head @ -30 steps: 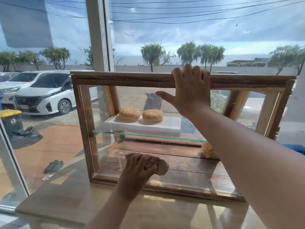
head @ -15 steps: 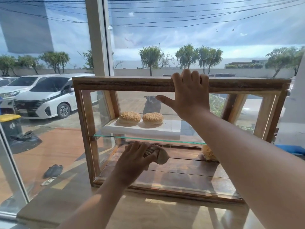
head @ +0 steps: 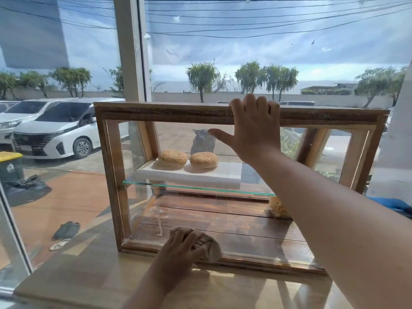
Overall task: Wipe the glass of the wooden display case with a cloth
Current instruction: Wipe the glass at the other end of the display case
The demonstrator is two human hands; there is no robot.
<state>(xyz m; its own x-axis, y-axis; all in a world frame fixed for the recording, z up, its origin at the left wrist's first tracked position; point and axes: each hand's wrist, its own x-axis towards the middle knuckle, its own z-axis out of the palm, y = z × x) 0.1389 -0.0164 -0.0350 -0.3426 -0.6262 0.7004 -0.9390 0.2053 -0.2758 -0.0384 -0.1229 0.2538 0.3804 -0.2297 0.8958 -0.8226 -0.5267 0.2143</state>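
Note:
A wooden display case (head: 156, 113) with a glass front stands on a wooden counter. My left hand (head: 181, 250) presses a bunched beige cloth (head: 213, 247) against the bottom of the front glass, near the lower frame and left of centre. My right hand (head: 254, 128) rests over the top rail of the case, fingers hooked over it and thumb spread on the glass. Inside, two sesame buns (head: 172, 158) sit on a white board on a glass shelf (head: 142, 182). A smear shows on the glass just above the cloth.
The wooden counter (head: 89, 270) runs along a large window with a white frame post (head: 129, 52) behind the case. A yellowish bun-like piece (head: 277, 207) lies on the case floor at right. A blue object (head: 396, 205) lies right of the case. Cars stand parked outside.
My left hand with the cloth went up the glass toward the shelf, then came back down to the bottom edge. My right hand stays on the top rail.

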